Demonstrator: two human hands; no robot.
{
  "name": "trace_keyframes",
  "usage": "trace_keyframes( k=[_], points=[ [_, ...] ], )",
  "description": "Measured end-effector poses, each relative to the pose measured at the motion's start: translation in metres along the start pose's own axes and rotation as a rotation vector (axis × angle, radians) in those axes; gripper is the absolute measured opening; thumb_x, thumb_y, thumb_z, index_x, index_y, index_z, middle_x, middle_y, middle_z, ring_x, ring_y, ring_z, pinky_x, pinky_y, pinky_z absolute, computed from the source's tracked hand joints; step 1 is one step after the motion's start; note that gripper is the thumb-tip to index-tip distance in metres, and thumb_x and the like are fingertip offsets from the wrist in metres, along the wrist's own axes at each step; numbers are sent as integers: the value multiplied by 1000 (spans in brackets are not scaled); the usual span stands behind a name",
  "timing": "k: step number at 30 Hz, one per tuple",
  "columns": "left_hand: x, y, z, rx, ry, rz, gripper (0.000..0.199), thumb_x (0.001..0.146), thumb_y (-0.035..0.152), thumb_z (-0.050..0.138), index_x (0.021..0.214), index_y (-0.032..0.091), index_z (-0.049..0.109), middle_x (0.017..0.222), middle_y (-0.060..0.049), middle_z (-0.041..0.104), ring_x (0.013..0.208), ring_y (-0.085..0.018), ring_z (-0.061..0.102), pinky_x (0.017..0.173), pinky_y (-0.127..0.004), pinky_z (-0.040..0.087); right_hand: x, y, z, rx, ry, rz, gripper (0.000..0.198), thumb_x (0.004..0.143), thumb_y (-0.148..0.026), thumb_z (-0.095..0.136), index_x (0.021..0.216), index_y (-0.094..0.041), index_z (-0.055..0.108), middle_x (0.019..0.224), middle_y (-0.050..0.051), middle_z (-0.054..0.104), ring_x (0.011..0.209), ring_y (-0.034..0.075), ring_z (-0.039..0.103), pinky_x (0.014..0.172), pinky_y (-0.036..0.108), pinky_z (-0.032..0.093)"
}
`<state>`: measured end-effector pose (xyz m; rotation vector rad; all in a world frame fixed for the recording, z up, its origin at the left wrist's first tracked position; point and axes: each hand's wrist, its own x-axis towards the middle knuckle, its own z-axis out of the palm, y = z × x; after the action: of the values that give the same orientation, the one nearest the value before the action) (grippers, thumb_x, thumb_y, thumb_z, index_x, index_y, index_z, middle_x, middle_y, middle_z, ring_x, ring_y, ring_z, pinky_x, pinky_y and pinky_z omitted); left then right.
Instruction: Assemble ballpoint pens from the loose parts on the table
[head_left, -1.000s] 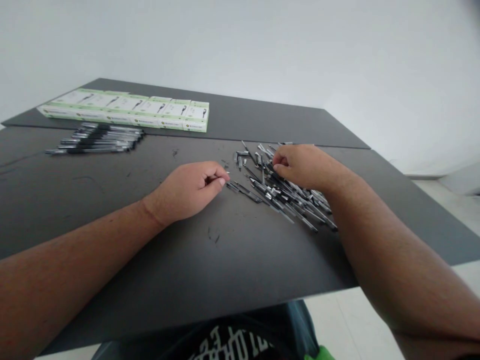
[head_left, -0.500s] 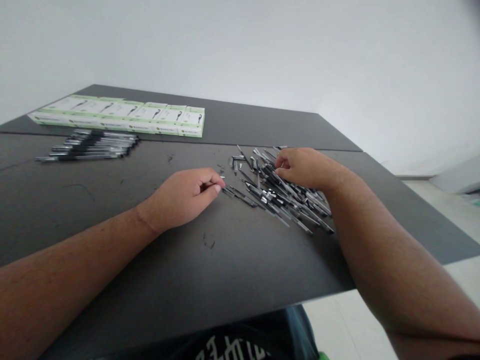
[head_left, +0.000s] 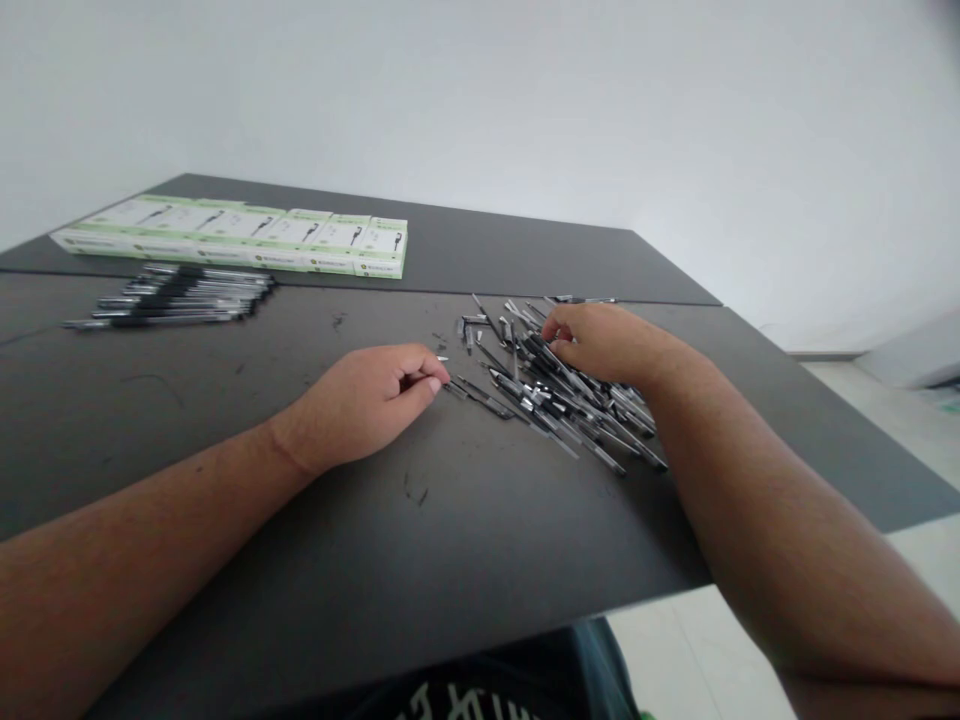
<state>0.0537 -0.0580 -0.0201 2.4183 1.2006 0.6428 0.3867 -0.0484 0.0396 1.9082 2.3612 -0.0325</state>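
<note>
My left hand (head_left: pixel 379 398) rests on the dark table, thumb and forefinger pinched together. A small pale tip shows just past the forefinger; what the fingers hold is mostly hidden. Close to the fingertips lie a few loose pen parts (head_left: pixel 484 400). Over the heap of black and clear pens and pen parts (head_left: pixel 559 400), my right hand (head_left: pixel 596 338) is bent down from the right with its fingers curled in at the upper part of the heap. Whatever those fingers grip cannot be made out among the pens.
A row of white and green pen boxes (head_left: pixel 225 235) stands at the back left. In front of it lies a bundle of assembled black pens (head_left: pixel 176 297). Thin dark scraps (head_left: pixel 415 492) are scattered on the table (head_left: pixel 360 590). A white wall (head_left: pixel 465 100) rises behind.
My right hand has shifted slightly left over the heap, uncovering a pen part at its back edge. My left hand keeps its pinch in nearly the same place.
</note>
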Motion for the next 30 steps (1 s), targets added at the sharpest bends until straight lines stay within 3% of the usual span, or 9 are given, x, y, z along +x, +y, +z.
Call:
trace_keyframes(
  k=[6,14,30],
  points=[
    [0,1,0,3,-25,1,36,100,47,60,111,27,87,95,-6,89,85,-28,80,85,-38,60,2,1,2,-5,-32,0,32,102,-22,72,127,-24,92,112,9,91,94,28,81,87,37,57],
    [0,1,0,9,-32,2,38,100,48,58,110,25,87,94,-5,89,84,-26,80,81,-37,58,7,6,7,-32,-74,17,37,98,-18,71,129,-23,91,117,9,92,102,29,83,87,36,56],
    [1,-1,1,22,-69,-20,41,98,50,55,110,25,86,99,-6,89,90,-28,81,84,-40,56,11,2,9,-76,-114,64,24,104,-31,73,112,-23,93,112,13,93,106,32,85,91,37,59]
  ],
)
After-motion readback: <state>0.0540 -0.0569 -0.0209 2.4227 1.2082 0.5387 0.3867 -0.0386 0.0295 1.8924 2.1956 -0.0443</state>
